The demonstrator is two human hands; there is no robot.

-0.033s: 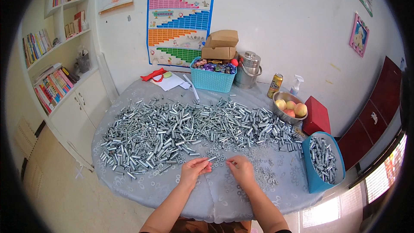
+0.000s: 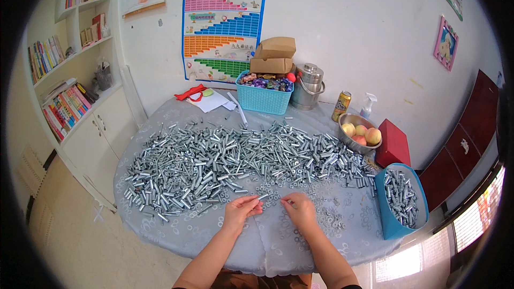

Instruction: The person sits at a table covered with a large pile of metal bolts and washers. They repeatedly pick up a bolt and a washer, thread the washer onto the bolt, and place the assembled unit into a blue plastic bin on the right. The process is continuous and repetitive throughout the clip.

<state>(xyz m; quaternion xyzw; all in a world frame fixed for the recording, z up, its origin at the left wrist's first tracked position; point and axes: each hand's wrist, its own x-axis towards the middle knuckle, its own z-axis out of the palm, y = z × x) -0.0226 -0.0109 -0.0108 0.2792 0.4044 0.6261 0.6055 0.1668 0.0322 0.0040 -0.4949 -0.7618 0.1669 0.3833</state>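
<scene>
My left hand (image 2: pixel 242 212) is closed on a small shiny metal sleeve (image 2: pixel 262 197), pinched between thumb and fingers and pointing up to the right. A short gap away, my right hand (image 2: pixel 300 210) has its thumb and fingertips pressed together; anything between them is too small to make out. Beyond both hands spreads a wide heap of metal sleeves and bolts (image 2: pixel 214 160). Small nuts (image 2: pixel 265 188) lie just past the fingertips, and flat washers (image 2: pixel 329 217) are scattered beside my right hand.
A blue bin (image 2: pixel 393 228) of metal fasteners stands at the right table edge. Behind it are a red box (image 2: pixel 394 142) and a steel bowl (image 2: pixel 350 140) of peaches. Along the back are a can (image 2: pixel 341 106), a spray bottle (image 2: pixel 368 105), a steel pot (image 2: pixel 309 85) and a turquoise basket (image 2: pixel 262 99).
</scene>
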